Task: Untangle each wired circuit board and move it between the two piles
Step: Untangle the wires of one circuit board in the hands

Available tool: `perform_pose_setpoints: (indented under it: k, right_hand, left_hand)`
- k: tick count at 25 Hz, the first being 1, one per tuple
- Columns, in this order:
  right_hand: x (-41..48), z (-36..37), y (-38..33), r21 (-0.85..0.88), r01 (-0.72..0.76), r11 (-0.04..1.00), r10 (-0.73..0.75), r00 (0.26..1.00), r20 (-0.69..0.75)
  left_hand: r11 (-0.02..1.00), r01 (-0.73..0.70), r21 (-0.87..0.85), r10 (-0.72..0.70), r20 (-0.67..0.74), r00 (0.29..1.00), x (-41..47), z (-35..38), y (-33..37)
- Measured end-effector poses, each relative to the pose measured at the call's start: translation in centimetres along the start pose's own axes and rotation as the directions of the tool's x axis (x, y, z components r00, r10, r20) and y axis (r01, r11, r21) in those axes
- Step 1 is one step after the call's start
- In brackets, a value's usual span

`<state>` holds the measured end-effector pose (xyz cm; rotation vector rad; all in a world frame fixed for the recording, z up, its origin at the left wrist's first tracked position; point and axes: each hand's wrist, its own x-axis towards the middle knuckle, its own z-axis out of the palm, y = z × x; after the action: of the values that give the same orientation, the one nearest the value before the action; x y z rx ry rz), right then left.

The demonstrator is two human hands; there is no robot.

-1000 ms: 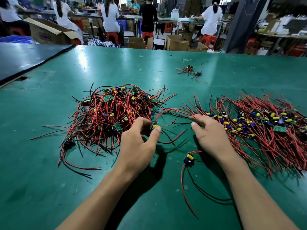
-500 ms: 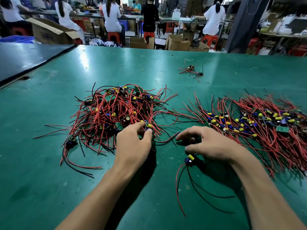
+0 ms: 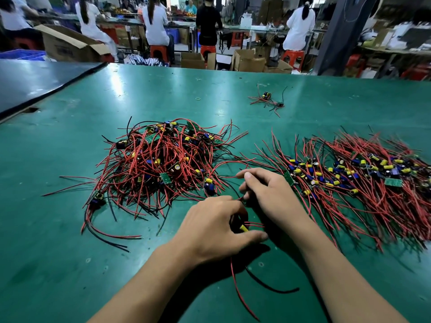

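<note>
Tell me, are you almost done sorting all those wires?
About halfway, I'd guess. Done: the right pile lies spread out with its wires mostly combed straight. In hand: the left hand grips one wired board, while the right hand seems to pinch its red wires. To do: the tangled pile is a big knotted heap, so lots remain.

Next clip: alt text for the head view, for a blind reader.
Two bare hands work one wired circuit board over a green table: the left hand grips it, the right hand pinches its wires. A tangled pile lies left, a spread-out pile right.
</note>
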<state>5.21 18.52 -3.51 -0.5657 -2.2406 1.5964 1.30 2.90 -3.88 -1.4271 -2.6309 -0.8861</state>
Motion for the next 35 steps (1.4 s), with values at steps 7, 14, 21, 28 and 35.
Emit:
perform_pose_setpoints:
  k: [7, 14, 21, 28, 35]
  right_hand:
    - [1.1, -2.1, 1.5, 0.040, -0.052, 0.998, 0.061, 0.963, -0.264]
    - [1.3, -2.6, 1.8, -0.064, -0.068, 0.996, 0.047, 0.958, -0.284]
    - [0.6, -1.9, 0.9, -0.187, 0.055, 0.981, -0.092, 0.977, -0.192]
    - [-1.3, -1.1, -1.1, 0.231, -0.071, 0.970, -0.010, 0.944, 0.329]
    - [-1.7, -0.4, -1.3, 0.476, -0.145, 0.867, -0.026, 0.942, 0.334]
  left_hand:
    - [0.944, 0.059, -0.325, -0.138, -0.227, 0.964, 0.3, -0.4, -0.3]
    - [0.660, 0.107, -0.743, -0.461, -0.289, 0.839, 0.4, -2.0, -0.5]
    - [0.571, 0.106, -0.814, -0.501, -0.243, 0.831, 0.6, -1.7, -0.2]
    - [0.212, 0.156, -0.965, -0.499, 0.031, 0.866, 1.1, -1.2, -0.3]
    - [0.122, 0.230, -0.966, -0.405, 0.163, 0.900, 1.0, -1.7, -0.1]
